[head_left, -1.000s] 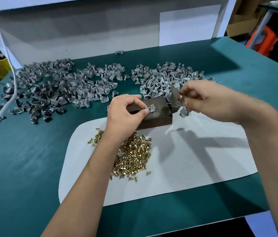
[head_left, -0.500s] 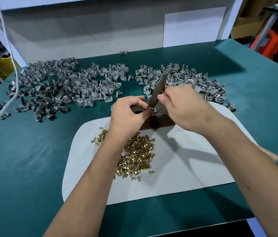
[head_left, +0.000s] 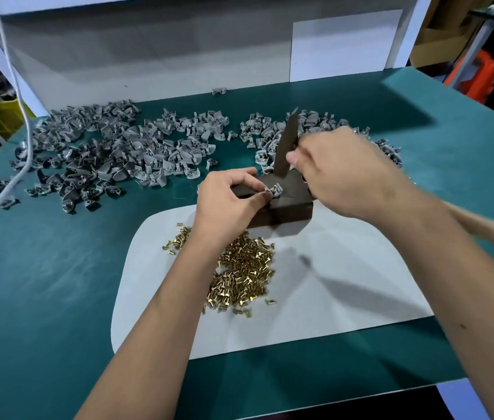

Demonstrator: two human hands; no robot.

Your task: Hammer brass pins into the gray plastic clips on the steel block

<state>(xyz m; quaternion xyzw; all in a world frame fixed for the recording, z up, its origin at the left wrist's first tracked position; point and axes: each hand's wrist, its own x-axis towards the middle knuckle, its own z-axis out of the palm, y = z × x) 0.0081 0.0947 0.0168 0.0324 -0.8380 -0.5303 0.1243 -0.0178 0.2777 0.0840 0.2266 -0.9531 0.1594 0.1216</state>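
Left hand (head_left: 227, 198) fingers pinched together, right hand (head_left: 339, 174) curled in a grip, both forearms extended

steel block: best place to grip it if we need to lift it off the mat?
Probably the two long vertical faces of the steel block, coming from above. It lies flat on the white mat; the right end is freer, since the left hand pins a gray clip on top.

No readable text anywhere — perhaps blur hides some.
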